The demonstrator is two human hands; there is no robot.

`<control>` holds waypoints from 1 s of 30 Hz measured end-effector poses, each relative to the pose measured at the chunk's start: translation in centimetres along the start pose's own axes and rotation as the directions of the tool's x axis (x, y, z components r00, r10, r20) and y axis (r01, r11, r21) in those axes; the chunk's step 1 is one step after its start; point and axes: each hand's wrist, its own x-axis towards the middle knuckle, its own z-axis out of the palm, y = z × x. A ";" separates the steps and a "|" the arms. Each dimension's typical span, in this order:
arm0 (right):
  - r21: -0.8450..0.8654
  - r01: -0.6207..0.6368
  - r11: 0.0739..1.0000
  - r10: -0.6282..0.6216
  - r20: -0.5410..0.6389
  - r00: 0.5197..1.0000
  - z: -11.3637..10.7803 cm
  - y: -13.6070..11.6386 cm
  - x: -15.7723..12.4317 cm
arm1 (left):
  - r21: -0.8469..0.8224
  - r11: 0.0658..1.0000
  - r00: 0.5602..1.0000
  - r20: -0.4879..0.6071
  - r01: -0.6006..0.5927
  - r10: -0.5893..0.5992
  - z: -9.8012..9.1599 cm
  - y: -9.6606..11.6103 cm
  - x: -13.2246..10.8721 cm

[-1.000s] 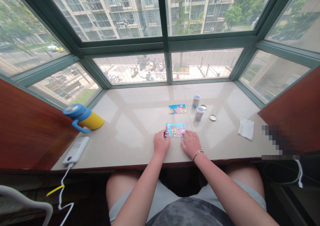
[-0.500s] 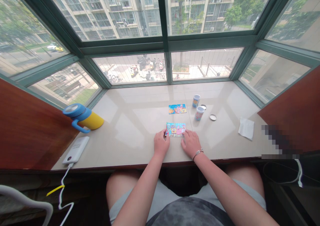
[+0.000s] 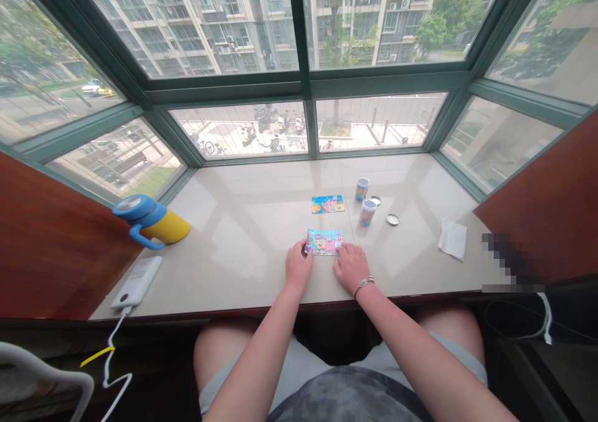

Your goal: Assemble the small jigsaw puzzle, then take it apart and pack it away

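Lids [image 3: 393, 220] off at two o'clock; my left hand [image 3: 299, 263] and right hand [image 3: 352, 266] touch the seemingly complete near picture [image 3: 323, 241], grips and remainder unclear.

Cartoon picture card [image 3: 323, 241]: small, oblong, long side running left to right. Lies on the tabletop [image 3: 233, 254] close to the near edge, printed face up. Light-blue ground; yellow figure left of middle, pink one right of it; finer print too small to make out. Right end partly covered, right fingers [image 3: 345, 249] touching it. At its left end, a small red-and-blue piece [image 3: 306, 248], tilted, between thumb and left fingers [image 3: 298, 249]. Piece mostly hidden; whether joined to the card, cannot tell.
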 end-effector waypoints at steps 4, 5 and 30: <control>-0.024 -0.001 1.000 0.001 0.008 1.000 -0.1 -0.1 0.0 | -0.077 0.994 0.997 0.005 0.082 -0.082 0.5 0.5 0.5; -0.030 -0.001 1.000 0.001 0.010 1.000 -0.1 -0.1 0.0 | -0.089 0.991 0.995 0.013 0.104 -0.103 0.5 0.7 0.7; 0.014 -0.027 1.000 0.027 0.037 0.999 -0.4 0.1 0.1 | 0.257 0.839 0.767 0.343 0.479 -0.543 -0.5 4.7 10.4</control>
